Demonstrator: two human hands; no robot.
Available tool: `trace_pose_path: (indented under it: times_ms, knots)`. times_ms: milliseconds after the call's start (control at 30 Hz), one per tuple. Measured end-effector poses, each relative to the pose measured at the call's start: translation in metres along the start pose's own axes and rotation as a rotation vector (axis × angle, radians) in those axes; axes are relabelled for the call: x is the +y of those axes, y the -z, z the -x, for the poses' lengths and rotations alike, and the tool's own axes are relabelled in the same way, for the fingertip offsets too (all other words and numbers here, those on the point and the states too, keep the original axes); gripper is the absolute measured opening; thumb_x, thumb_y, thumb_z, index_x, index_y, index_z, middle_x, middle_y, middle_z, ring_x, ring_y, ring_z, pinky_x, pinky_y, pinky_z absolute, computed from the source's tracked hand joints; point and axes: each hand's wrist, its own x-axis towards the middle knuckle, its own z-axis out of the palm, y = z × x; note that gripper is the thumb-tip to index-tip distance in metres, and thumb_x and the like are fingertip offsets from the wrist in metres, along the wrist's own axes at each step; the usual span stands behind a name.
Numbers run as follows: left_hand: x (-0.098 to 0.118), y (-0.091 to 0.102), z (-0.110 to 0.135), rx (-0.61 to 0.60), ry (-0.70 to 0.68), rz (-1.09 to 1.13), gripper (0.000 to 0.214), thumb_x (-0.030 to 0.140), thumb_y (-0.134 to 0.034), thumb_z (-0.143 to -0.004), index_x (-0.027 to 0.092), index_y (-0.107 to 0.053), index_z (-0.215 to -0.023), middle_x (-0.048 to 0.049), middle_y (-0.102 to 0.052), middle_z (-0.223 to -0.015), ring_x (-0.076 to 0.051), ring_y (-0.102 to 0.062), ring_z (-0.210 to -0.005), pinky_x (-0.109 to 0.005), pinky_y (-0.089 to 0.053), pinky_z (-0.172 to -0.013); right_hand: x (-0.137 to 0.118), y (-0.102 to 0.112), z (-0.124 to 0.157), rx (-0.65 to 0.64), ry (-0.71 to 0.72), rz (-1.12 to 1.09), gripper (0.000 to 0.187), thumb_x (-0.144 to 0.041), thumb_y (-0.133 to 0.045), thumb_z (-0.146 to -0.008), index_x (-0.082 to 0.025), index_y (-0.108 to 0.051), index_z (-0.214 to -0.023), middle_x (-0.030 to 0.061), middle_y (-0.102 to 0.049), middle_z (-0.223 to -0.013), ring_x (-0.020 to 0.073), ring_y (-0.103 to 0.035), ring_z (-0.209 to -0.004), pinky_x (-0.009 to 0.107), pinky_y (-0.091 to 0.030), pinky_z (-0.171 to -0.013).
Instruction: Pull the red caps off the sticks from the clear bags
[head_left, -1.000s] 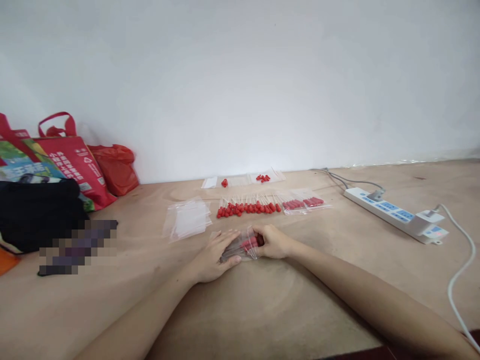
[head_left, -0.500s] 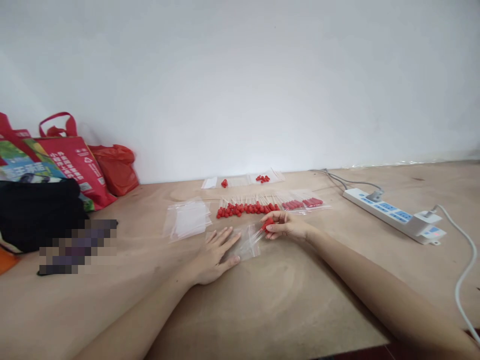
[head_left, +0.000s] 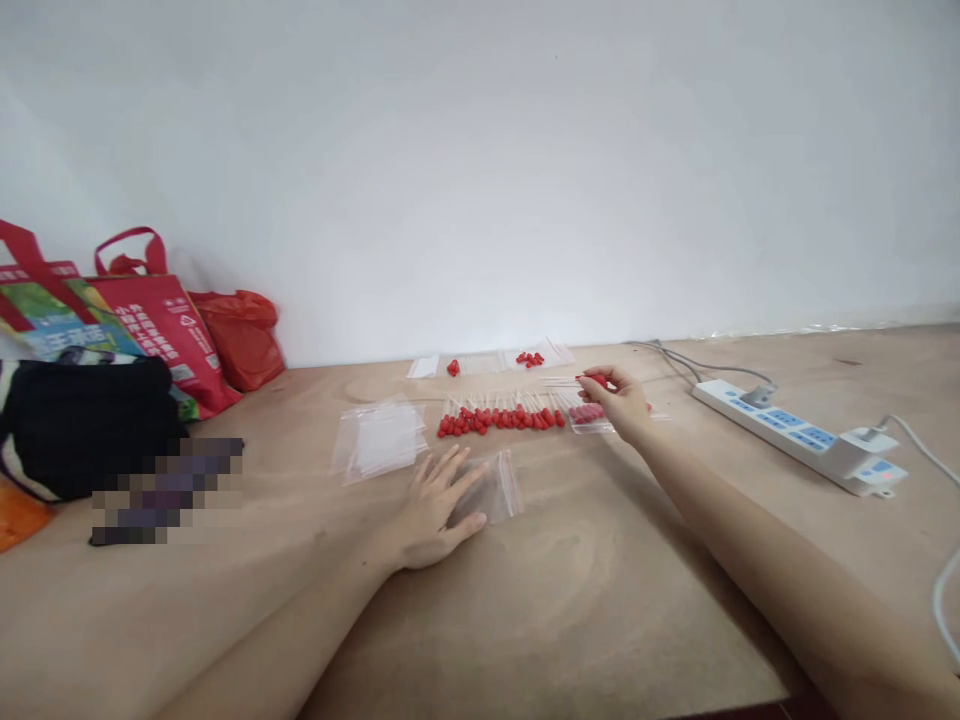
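My left hand (head_left: pixel 439 510) lies flat with its fingers spread on a clear zip bag (head_left: pixel 495 488), whose zip end faces right. My right hand (head_left: pixel 619 402) is raised over the right end of the row, its fingers closed on red-tipped sticks (head_left: pixel 594 380); their pale ends point left, and their number is hard to tell. Below it lie filled zip bags (head_left: pixel 592 418) of red-tipped sticks, partly hidden by the hand. A row of loose red-tipped sticks (head_left: pixel 499 416) runs across the middle, red ends toward me.
A stack of clear bags (head_left: pixel 386 440) lies left of the row. Behind are small red pieces (head_left: pixel 530 358) by flat bags. A white power strip (head_left: pixel 795 430) with cables is at right. Red shopping bags (head_left: pixel 172 330) and a black bag (head_left: pixel 90 425) stand at left.
My right hand has moved up and to the right, away from the clear zip bag's mouth, with the red-tipped sticks in it. My left hand stays on the bag.
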Motion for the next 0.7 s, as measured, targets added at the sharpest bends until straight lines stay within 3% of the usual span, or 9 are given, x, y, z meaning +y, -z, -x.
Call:
trace_pose_path:
  times_ms: [133,233,333,433,533,700]
  knots:
    - [0.006,0.002,0.000,-0.080,-0.101,0.019,0.051,0.051,-0.038,-0.083,0.036,-0.028,-0.131,-0.0049,-0.016,-0.144,-0.029,-0.011,-0.131,-0.055,-0.011,-0.102,0.013,-0.027,0.005,-0.012,0.306,0.352,0.023,-0.038,-0.054,-0.073,-0.018,-0.061,-0.082,0.0059,-0.059,-0.082,0.0146,-0.058,-0.067,0.029,-0.051,-0.063]
    - [0.006,0.001,-0.001,-0.103,-0.075,0.013,0.046,0.049,-0.035,-0.084,0.037,-0.032,-0.128,-0.0035,-0.021,-0.142,-0.030,-0.013,-0.130,-0.056,-0.013,-0.101,0.022,-0.044,0.007,-0.070,0.451,0.554,0.021,-0.029,-0.047,-0.079,-0.020,-0.063,-0.088,0.0084,-0.058,-0.092,0.0154,-0.058,-0.073,0.028,-0.050,-0.068]
    - [0.000,-0.001,-0.003,0.062,0.049,-0.010,0.039,0.041,-0.034,-0.086,0.029,-0.045,-0.122,-0.0066,-0.039,-0.132,-0.027,-0.031,-0.123,-0.051,-0.021,-0.101,0.030,-0.050,0.006,-0.137,0.508,0.697,0.024,-0.023,-0.043,-0.081,-0.022,-0.063,-0.094,0.0079,-0.057,-0.096,0.0155,-0.058,-0.075,0.028,-0.048,-0.070]
    - [-0.009,-0.001,-0.007,0.216,0.165,0.011,0.032,0.033,-0.036,-0.085,0.020,-0.056,-0.106,-0.0082,-0.055,-0.109,-0.023,-0.049,-0.104,-0.043,-0.036,-0.091,0.034,-0.051,0.007,-0.228,0.555,0.789,0.025,-0.024,-0.043,-0.081,-0.022,-0.062,-0.097,0.0082,-0.056,-0.097,0.0160,-0.058,-0.076,0.029,-0.047,-0.071]
    - [-0.017,-0.001,-0.010,0.275,0.212,0.063,0.025,0.028,-0.040,-0.082,0.018,-0.059,-0.095,-0.0064,-0.058,-0.094,-0.021,-0.053,-0.093,-0.038,-0.042,-0.083,0.034,-0.049,0.009,-0.315,0.581,0.833,0.026,-0.027,-0.045,-0.082,-0.021,-0.061,-0.101,0.0090,-0.055,-0.100,0.0161,-0.058,-0.077,0.029,-0.047,-0.072]
    - [-0.021,-0.001,-0.009,0.291,0.221,0.086,0.021,0.029,-0.049,-0.077,0.018,-0.058,-0.092,-0.0051,-0.058,-0.090,-0.021,-0.052,-0.091,-0.037,-0.041,-0.082,0.030,-0.044,0.014,-0.377,0.580,0.905,0.027,-0.032,-0.045,-0.082,-0.022,-0.062,-0.101,0.0085,-0.057,-0.101,0.0177,-0.056,-0.083,0.030,-0.044,-0.075]
